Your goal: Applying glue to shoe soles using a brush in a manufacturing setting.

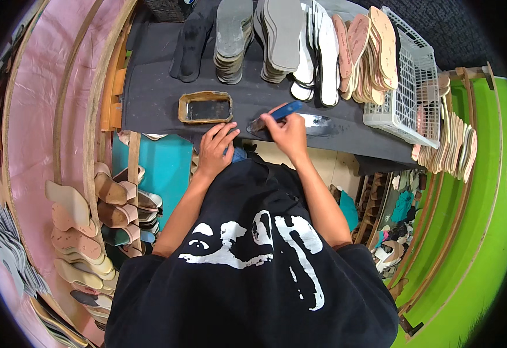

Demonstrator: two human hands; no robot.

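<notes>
My right hand (291,134) grips the blue handle of a brush (289,109), fingers closed round it. Under that hand, a dark insole-shaped piece (317,124) lies flat near the table's front edge, its surface shiny and partly whitish, as if wet. The brush's tip is mostly hidden by my fingers. To the left, my left hand (216,149) rests at the table edge with its fingers stretched out, holding nothing. Just beyond it stands a shallow brown-rimmed tray (230,104) with dark contents.
Stacked grey insoles (282,35), white-and-black ones (327,58) and beige ones (384,52) line the back of the black-covered table (149,69). A white plastic basket (404,87) stands on the right. Racks with shoe parts (111,191) flank both sides.
</notes>
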